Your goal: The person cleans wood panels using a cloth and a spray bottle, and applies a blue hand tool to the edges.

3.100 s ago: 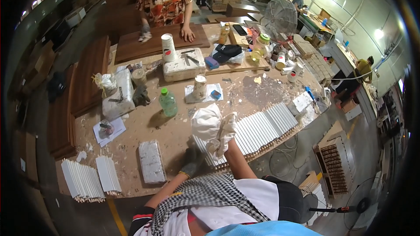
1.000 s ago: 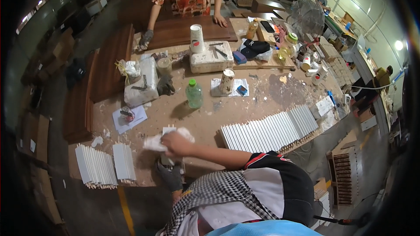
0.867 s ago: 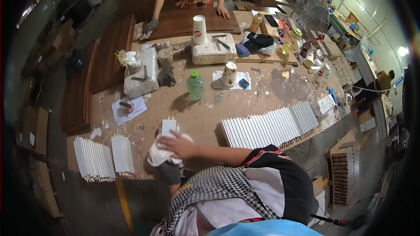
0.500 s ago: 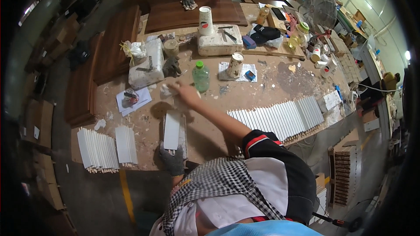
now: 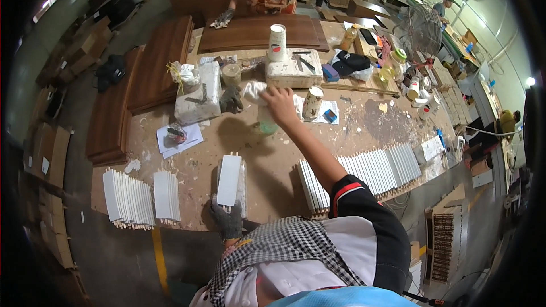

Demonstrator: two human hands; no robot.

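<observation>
Head view: the right hand (image 5: 280,101) is extended far forward across the desk (image 5: 364,131), fingers closed around a crumpled white cloth (image 5: 254,90). The cloth sits above a green plastic bottle (image 5: 267,127), which stands directly below the wrist; whether cloth and bottle touch cannot be determined. The left hand (image 5: 227,220), wearing a dark glove, is at the near desk edge and grips the lower end of a white slat (image 5: 230,179), which lies flat on top of a similar piece. To the left of that slat lie two stacks of white slats (image 5: 140,199). To the right, a long row of white slats (image 5: 369,173) runs along the desk edge beneath the right forearm. Beyond the cloth stand a white block (image 5: 294,71) carrying a paper cup (image 5: 277,42), and a second paper cup (image 5: 313,102) just right of the right hand. At the far side, another person's gloved hand (image 5: 222,19) rests on a dark wooden panel (image 5: 259,32).
</observation>
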